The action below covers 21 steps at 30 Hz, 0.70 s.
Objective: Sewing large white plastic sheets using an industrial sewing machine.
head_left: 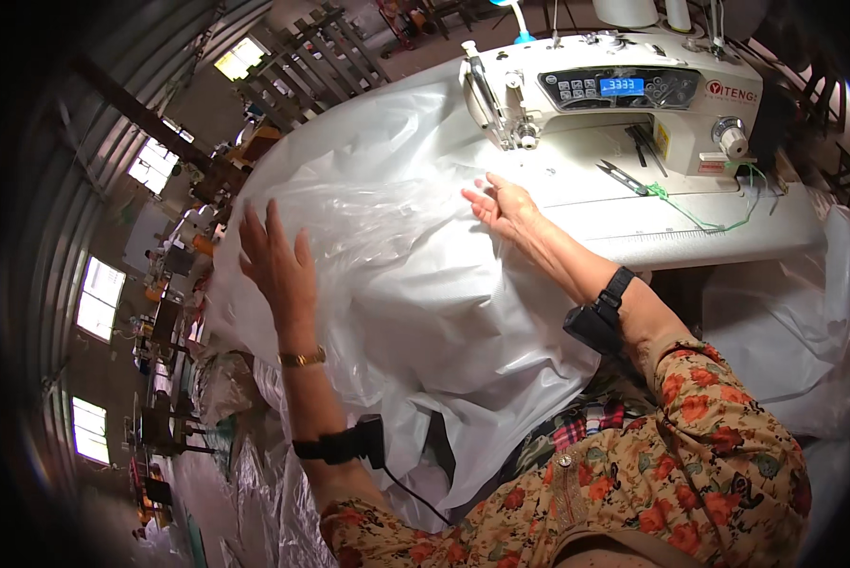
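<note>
A large white plastic sheet (444, 312) spreads in folds across the sewing table and hangs down over my lap. Part of it, a thinner clear film (359, 213), lies crumpled between my hands. My left hand (278, 260) is at the sheet's left side, fingers spread, holding nothing. Nearer the machine, my right hand (503, 204) is over the sheet with its fingers apart and slightly bent; nothing shows in its grasp. Just beyond it stands a white sewing machine (624, 95), its needle area (524, 137) above the sheet's far right edge.
Thread snips (624, 178) with a green cord (695, 220) lie on the machine bed, beside dark slim tools (645, 147). More white sheeting (785, 312) hangs at the right. Crumpled clear plastic (255, 473) is at the lower left. Thread cones (626, 11) stand behind the machine.
</note>
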Motion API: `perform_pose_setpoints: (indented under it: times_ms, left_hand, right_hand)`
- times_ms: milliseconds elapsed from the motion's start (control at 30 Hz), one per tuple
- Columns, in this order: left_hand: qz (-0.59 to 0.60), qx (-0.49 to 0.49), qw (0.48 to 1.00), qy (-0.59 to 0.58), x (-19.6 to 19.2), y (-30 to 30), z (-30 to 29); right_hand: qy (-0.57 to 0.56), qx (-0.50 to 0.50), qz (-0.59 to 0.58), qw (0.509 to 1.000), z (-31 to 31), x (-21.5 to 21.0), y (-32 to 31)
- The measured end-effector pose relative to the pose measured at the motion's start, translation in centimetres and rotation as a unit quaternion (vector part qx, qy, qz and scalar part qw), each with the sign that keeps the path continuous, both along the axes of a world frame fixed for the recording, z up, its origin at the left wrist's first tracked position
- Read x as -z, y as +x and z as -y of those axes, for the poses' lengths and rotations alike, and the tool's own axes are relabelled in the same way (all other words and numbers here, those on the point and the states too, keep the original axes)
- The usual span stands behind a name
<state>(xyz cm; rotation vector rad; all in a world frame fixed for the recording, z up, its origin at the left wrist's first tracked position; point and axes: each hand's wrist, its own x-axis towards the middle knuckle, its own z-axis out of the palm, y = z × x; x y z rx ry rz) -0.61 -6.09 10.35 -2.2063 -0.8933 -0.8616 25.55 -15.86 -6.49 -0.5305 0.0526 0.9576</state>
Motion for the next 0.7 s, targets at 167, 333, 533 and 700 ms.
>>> perform_pose_setpoints:
  times_ms: [167,333,533,700]
  left_hand:
    - [-0.023,0.024,0.999,0.027,-3.7,-0.7,-2.8]
    - [-0.047,0.147,0.987,0.04,-5.5,0.0,1.8]
    - [-0.101,0.295,0.922,-0.23,-1.0,0.9,13.1]
    - [-0.263,0.131,0.913,-0.284,5.5,2.3,12.0]
  right_hand:
    - [0.116,0.001,0.041,0.992,0.6,0.5,-5.0]
    - [0.087,-0.08,0.007,0.993,7.5,-1.7,-13.3]
    - [0.088,-0.054,0.192,0.976,7.7,-1.2,-8.9]
    - [0.105,-0.053,0.186,0.976,7.0,-1.8,-7.2]
